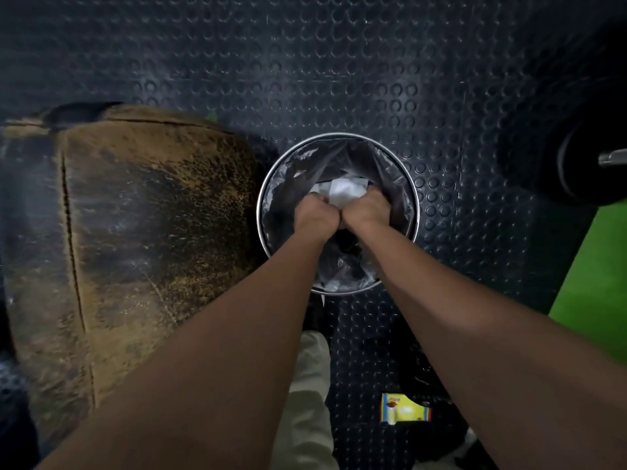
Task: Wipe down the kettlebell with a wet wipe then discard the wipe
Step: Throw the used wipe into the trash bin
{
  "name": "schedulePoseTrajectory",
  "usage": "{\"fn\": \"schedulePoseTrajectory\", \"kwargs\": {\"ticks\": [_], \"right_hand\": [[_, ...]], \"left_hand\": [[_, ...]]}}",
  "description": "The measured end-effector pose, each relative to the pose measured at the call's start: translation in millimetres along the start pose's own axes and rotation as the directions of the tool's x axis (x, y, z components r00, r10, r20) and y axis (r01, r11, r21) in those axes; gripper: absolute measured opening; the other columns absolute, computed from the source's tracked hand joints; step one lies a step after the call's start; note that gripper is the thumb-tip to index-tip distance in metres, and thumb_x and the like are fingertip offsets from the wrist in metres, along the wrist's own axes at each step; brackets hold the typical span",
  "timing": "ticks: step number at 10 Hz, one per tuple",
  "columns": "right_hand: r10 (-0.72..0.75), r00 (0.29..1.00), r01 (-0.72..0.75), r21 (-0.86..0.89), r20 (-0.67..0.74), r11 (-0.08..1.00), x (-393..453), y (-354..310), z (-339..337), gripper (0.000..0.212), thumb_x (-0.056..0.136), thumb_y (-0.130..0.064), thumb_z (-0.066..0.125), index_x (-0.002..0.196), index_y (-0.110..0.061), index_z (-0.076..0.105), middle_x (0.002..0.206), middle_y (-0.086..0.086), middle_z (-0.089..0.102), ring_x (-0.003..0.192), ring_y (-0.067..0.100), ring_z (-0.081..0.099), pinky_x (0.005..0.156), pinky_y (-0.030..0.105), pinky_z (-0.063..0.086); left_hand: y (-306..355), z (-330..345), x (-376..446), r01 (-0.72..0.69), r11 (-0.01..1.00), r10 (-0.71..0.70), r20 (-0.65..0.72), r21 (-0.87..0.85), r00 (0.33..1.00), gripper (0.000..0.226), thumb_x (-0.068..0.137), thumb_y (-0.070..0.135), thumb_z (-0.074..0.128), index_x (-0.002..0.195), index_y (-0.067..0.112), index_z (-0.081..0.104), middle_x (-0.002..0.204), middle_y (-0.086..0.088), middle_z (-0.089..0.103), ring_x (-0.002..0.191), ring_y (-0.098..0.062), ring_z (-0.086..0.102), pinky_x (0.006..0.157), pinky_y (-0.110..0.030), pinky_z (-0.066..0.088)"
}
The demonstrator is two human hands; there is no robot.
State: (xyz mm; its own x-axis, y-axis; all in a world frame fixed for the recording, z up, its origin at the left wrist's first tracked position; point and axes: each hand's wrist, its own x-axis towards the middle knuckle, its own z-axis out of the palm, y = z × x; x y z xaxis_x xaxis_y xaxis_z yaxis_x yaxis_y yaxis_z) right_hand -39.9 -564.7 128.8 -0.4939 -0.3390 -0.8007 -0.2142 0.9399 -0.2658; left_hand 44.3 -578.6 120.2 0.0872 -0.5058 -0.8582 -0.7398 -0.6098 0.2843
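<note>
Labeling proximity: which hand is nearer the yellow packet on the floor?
Right. The right hand is over the bin, above the yellow packet in frame; the left hand sits beside it, farther left. Both grip the wipe.

White wipe, crumpled, held over round metal bin w/ dark liner.

Dim, softly blurred wide-angle view, edges warped, corners dark.

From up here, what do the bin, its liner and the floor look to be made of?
The bin looks like metal: its rim is thin, bright and shiny. The liner seems thin plastic film, dark, crinkled and glossy. The floor looks like dark rubber matting, matte with raised round studs, though it could be another moulded material.
</note>
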Motion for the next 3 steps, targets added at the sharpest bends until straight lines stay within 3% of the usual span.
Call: {"fn": "schedulePoseTrajectory", "kwargs": {"ticks": [2, 3], "right_hand": [[-0.054, 0.995, 0.060, -0.069, 0.085, 0.996, -19.6, -1.4, -14.1, 0.045, 0.092, -0.027, 0.064, 0.131, -0.005, 0.055, 0.132, 0.013, 0.062, 0.121, 0.028, 0.060, 0.092, 0.029, 0.047], [-0.110, 0.991, 0.116, -0.090, 0.074, 0.989, -39.6, -9.4, -31.1, 0.030, 0.094, -0.019, 0.060, 0.121, -0.007, 0.061, 0.123, 0.011, 0.066, 0.101, 0.024, 0.065, 0.069, 0.022, 0.042]], "left_hand": [[4.1, -7.3, -21.9, -0.021, 0.996, 0.023, -0.033, 0.081, 0.999, 0.016, 0.096, 0.012, 0.050, 0.095, 0.015, 0.066, 0.115, -0.012, 0.069, 0.092, -0.024, 0.059, 0.073, -0.024, 0.039], [10.0, -17.1, -37.1, -0.038, 0.994, 0.044, -0.054, 0.104, 0.998, 0.015, 0.095, 0.013, 0.053, 0.093, 0.011, 0.067, 0.108, -0.013, 0.068, 0.105, -0.029, 0.064, 0.074, -0.025, 0.041]]}}
